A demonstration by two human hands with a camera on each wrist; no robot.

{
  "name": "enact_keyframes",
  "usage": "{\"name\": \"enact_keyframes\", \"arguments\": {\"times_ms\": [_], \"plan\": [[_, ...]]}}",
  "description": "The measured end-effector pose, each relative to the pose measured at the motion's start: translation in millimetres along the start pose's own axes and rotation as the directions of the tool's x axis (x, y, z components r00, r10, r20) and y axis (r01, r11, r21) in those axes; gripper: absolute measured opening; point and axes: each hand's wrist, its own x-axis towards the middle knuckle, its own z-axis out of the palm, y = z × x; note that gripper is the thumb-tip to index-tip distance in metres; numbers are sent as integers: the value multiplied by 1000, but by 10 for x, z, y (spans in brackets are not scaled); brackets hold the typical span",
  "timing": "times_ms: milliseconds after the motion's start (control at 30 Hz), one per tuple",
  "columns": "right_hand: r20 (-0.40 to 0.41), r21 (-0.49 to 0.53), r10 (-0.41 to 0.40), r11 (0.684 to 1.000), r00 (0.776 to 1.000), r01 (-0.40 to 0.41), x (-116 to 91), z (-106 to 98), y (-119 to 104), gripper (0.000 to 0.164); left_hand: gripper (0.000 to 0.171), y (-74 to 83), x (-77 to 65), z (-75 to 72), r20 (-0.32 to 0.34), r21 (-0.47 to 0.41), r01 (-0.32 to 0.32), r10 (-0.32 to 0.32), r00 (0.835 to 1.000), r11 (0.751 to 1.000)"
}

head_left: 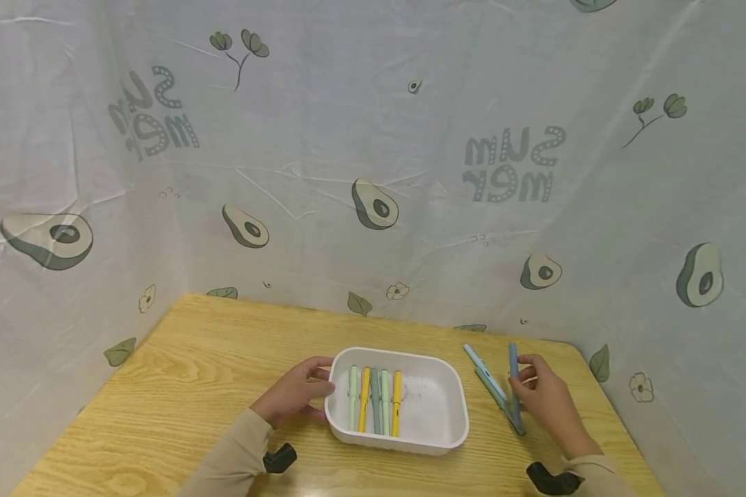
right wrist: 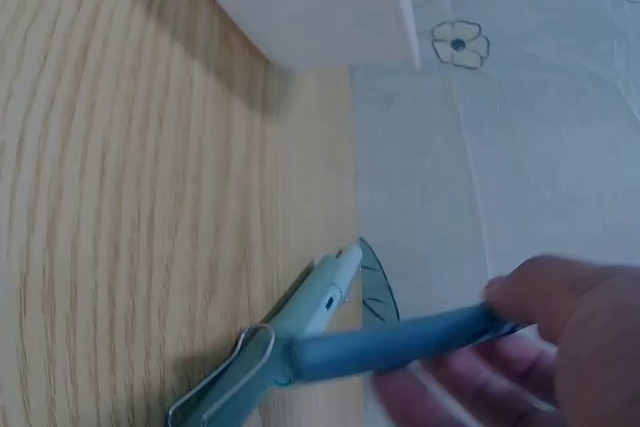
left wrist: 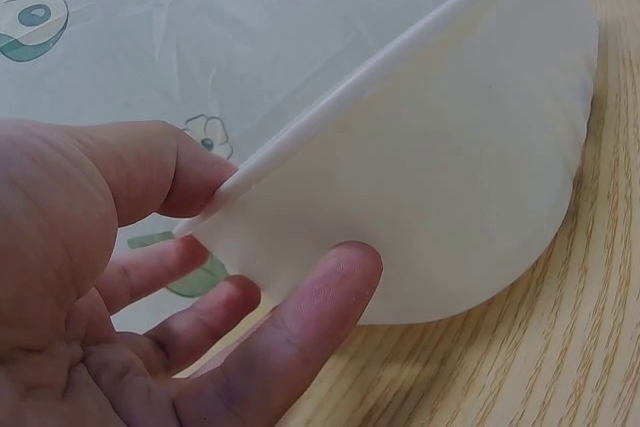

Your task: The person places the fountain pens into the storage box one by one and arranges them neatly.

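My right hand [head_left: 550, 400] pinches a blue pen [head_left: 513, 369] between thumb and fingers, held raised at its upper part. Its lower end overlaps a light blue pen [head_left: 481, 367] and a grey-green pen [head_left: 491, 388] lying on the table. In the right wrist view, the blue pen [right wrist: 400, 345] crosses over the paler pens. My left hand [head_left: 295, 390] touches the left side of a white tray [head_left: 410, 443], its thumb at the rim and another finger along the outer wall [left wrist: 420, 207]. Several light green, yellow and grey-green pens [head_left: 376, 400] lie side by side in the tray's left half.
A wooden table [head_left: 224, 366] carries everything. Behind it and along both sides hangs a pale curtain [head_left: 311, 138] printed with avocados and leaves. Black wrist mounts [head_left: 280, 458] sit at both sleeves.
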Motion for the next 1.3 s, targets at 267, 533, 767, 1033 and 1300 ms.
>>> {"name": "enact_keyframes", "arguments": {"times_ms": [267, 533, 767, 1033, 1300], "plan": [[-126, 10, -186, 982, 974, 189, -62, 139, -219, 45, 56, 9, -8, 16, -1, 8, -3, 3, 1000, 1000], [-194, 35, -257, 963, 947, 269, -94, 246, -351, 68, 59, 13, -8, 12, -3, 1, 4, -4, 1000, 1000], [-180, 193, -221, 948, 958, 255, -131, 285, -439, 77, 57, -3, -3, 9, -4, 1, 6, -6, 1000, 1000], [-124, 338, -189, 915, 974, 221, -192, 308, -553, 77, 58, -10, -3, 4, -3, -3, 4, -4, 1000, 1000], [-112, 346, -182, 914, 977, 210, -218, 322, -567, 78, 57, -12, 3, 3, -5, 5, 6, -6, 1000, 1000]]}}
